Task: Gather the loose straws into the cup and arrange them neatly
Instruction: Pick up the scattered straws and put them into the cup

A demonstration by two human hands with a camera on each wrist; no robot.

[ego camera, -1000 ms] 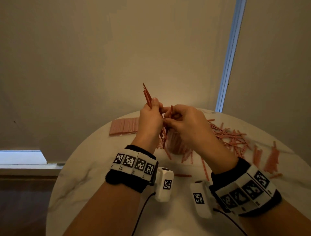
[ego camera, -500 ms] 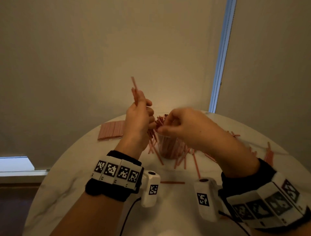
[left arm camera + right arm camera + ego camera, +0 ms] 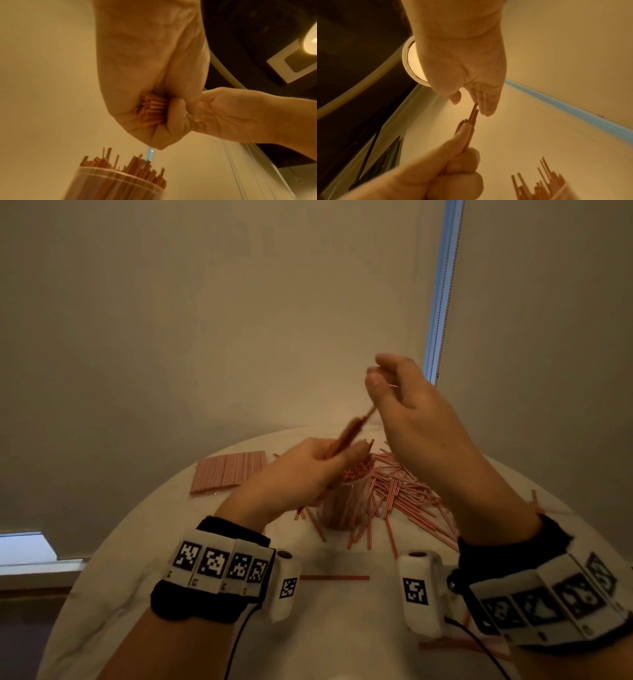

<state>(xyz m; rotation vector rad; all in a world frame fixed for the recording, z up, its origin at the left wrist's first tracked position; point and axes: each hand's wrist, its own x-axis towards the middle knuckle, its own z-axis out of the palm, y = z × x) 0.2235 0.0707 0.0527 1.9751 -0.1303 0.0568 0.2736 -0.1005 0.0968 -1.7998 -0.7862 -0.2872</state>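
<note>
A clear cup (image 3: 346, 508) packed with red-striped straws stands mid-table; its rim also shows in the left wrist view (image 3: 116, 181). My left hand (image 3: 329, 460) grips a bundle of straws (image 3: 349, 434) in a fist just above the cup, tilted up to the right. The bundle's lower ends (image 3: 151, 109) stick out under my left hand (image 3: 163, 115). My right hand (image 3: 375, 374) is raised above the bundle. In the right wrist view my right hand (image 3: 471, 106) has straight fingers (image 3: 486, 108) touching the tallest straw tips (image 3: 475, 112), thumb apart.
Loose straws (image 3: 404, 494) lie scattered right of the cup on the round white table (image 3: 137, 577). A flat pack of straws (image 3: 227, 472) lies at the back left. One single straw (image 3: 334, 578) lies near the front, between my wrists. A wall stands close behind.
My right hand has risen from the cup's rim to the top of the bundle. My left hand has lowered and tilted the bundle to the right over the cup.
</note>
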